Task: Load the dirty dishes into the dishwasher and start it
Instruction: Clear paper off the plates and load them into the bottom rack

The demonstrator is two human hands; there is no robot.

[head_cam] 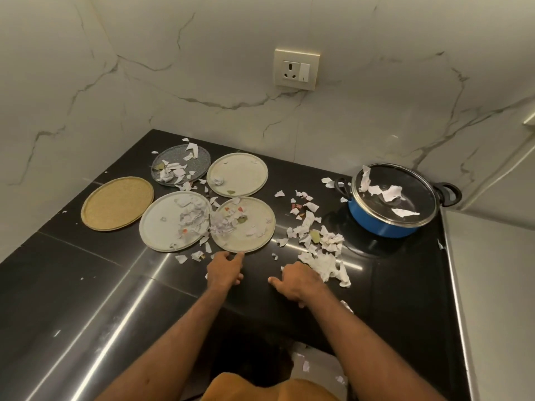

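Black polished stone formed the countertop (pixel 86 285), and both bare hands rested on it near its front edge. The left hand (pixel 224 269) had its index finger stretched out to touch the near rim of a cream plate (pixel 254 235) strewn with torn paper, its other fingers loosely curled and holding nothing. The right hand (pixel 299 280) lay knuckles-up with the thumb pointing left and the fingers tucked under, pressed against a heap of torn tissue (pixel 324 263); I could not tell whether it held any. The dirty dishes sat behind the hands: a pale plate (pixel 162 224) touching the cream one, a second cream plate (pixel 240 172), a speckled grey plate (pixel 199 157) and a tan woven-look plate (pixel 117 203). Well to the right stood a blue pot (pixel 373 219) under a glass lid (pixel 405 180) carrying paper scraps.
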